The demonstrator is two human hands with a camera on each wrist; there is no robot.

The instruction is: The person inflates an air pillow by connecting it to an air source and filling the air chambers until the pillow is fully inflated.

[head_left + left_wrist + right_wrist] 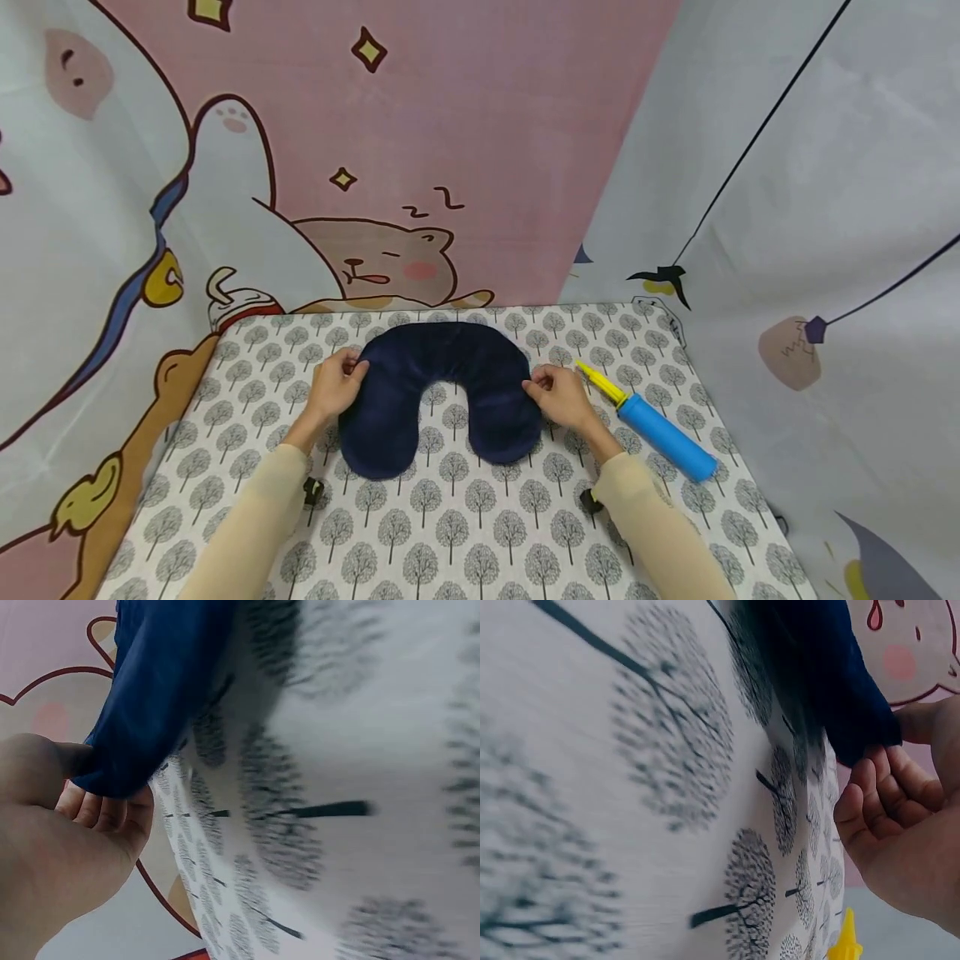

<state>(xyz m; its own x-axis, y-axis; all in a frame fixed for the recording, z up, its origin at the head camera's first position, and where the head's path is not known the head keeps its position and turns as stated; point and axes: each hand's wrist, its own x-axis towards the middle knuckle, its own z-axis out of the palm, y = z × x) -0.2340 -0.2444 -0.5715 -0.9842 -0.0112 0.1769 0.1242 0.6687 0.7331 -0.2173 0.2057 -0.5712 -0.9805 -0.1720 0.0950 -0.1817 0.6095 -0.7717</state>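
Note:
A dark navy U-shaped neck pillow (442, 350) lies on the tree-print cloth, its two ends pointing toward me. My left hand (336, 385) pinches the pillow's left outer edge between thumb and fingers. On the opposite side my right hand (561, 395) pinches the right outer edge. In the left wrist view the left thumb lies on top of the blue fabric (161, 690) with the fingers curled beneath it. The right wrist view shows the same kind of pinch on the pillow's edge (855, 697).
A blue hand pump (667, 437) with a yellow handle and nozzle lies to the right of the right hand. The tree-print cloth (450, 533) covers the table. Cartoon-printed curtains (510, 125) hang behind and at both sides.

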